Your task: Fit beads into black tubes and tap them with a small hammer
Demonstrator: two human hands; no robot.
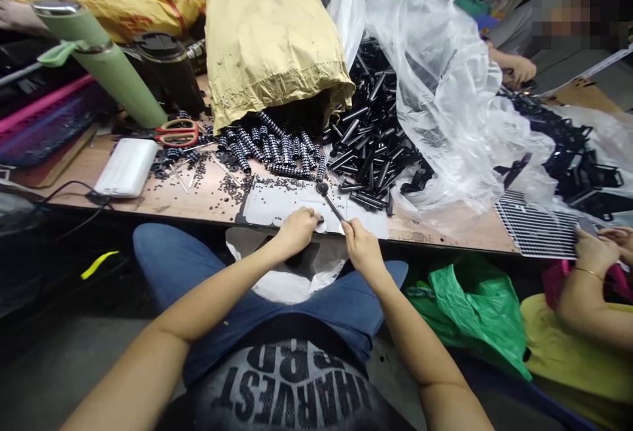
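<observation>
My left hand (298, 230) is closed at the table's front edge, its fingertips pinching a small black part (320, 220). In my right hand (363, 246) is a thin metal tool with a dark round head (335, 207), slanting up and left over a pale sheet (277, 200). Tiny black bits (230, 187) are strewn along the sheet's upper edge and to its left. Just beyond lie several black-and-white ribbed cylinders (287, 151), spilling from a yellow paper sack (277, 35). Black tubular parts (366, 141) are heaped behind my right hand.
Clear plastic bags (445, 88) stand right of the heap. To the left are scissors (178, 133), a white box (126, 167), a green flask (119, 75) and a dark tumbler (168, 72). A co-worker's hands (598, 250) are near a striped panel (534, 223) at right; another person's hand (519, 70) is behind.
</observation>
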